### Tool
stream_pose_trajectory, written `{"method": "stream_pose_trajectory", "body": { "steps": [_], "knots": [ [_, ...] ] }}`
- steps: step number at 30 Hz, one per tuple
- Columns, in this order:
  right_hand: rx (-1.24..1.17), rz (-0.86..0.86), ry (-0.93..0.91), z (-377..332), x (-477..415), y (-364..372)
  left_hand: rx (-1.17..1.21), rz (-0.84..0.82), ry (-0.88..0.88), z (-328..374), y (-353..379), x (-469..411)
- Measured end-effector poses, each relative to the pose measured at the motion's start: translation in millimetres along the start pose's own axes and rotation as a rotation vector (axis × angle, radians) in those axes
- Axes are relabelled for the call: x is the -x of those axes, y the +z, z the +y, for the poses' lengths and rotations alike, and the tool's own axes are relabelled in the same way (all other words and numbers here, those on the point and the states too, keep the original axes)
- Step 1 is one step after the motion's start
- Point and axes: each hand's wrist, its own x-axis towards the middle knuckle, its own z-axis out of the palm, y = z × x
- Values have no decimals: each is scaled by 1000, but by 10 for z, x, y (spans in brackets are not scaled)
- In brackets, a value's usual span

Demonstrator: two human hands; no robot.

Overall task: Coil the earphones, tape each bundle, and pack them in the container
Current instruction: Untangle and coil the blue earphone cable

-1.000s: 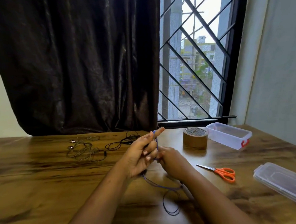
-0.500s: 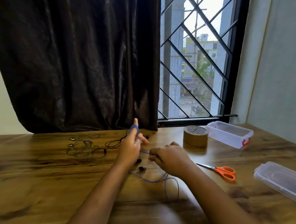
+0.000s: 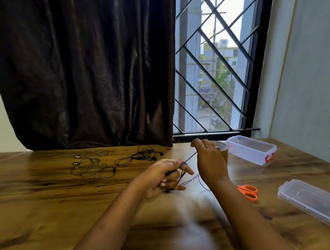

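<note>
My left hand [image 3: 163, 178] grips blue earphones [image 3: 184, 177], with the cord looped round its outstretched fingers. My right hand [image 3: 208, 160] is raised above the table and pinches the same cord, which runs taut between both hands. Two more earphones lie loose on the wooden table [image 3: 45, 195]: a black pair [image 3: 138, 157] and a grey pair [image 3: 92, 166] to its left. The clear plastic container [image 3: 251, 152] stands open at the back right. A brown tape roll [image 3: 222, 148] sits behind my right hand, partly hidden.
Orange scissors [image 3: 249, 191] lie right of my right forearm. The container's clear lid [image 3: 307, 200] rests near the table's right edge. A dark curtain [image 3: 83, 69] and a barred window [image 3: 214, 70] stand behind the table.
My right hand has risen and moved away to the back right, pulling the cord taut. My left hand has turned and shifted right with the cord wound on its fingers.
</note>
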Motion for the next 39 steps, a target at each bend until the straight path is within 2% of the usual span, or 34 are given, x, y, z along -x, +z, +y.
{"method": "stream_pose_trajectory", "body": {
  "steps": [3,7,10,13,16,20,24,28,31,34,36,39],
  "knots": [
    [-137,-58,19,-36,27,101,245,-34,73,52,87,32],
    [-168,-245,0,-172,100,209,433,205,264,131,115,-7],
    [-56,-424,-168,-322,142,269,490,351,320,112,32,-18],
    [-108,-572,-313,-471,180,298,413,394,338,89,-38,-30],
    [-196,-571,-288,-503,178,276,230,513,375,101,-130,-54],
    [-172,-565,-327,-446,148,239,-36,619,366,73,-288,-43],
    [-111,-401,-403,-371,87,89,-282,541,206,-5,-287,-38],
    [-90,-202,-354,-203,22,-82,-332,416,26,-98,-334,-57],
    [-70,-82,-353,-130,9,-98,-219,229,-70,-77,-248,-9],
    [-62,30,-313,-74,-19,-90,-61,95,-75,-18,-148,37],
    [-123,65,-253,-49,-22,-68,34,52,-27,25,-110,33],
    [-160,9,-195,-52,0,-2,150,53,63,61,-94,15]
  ]
}}
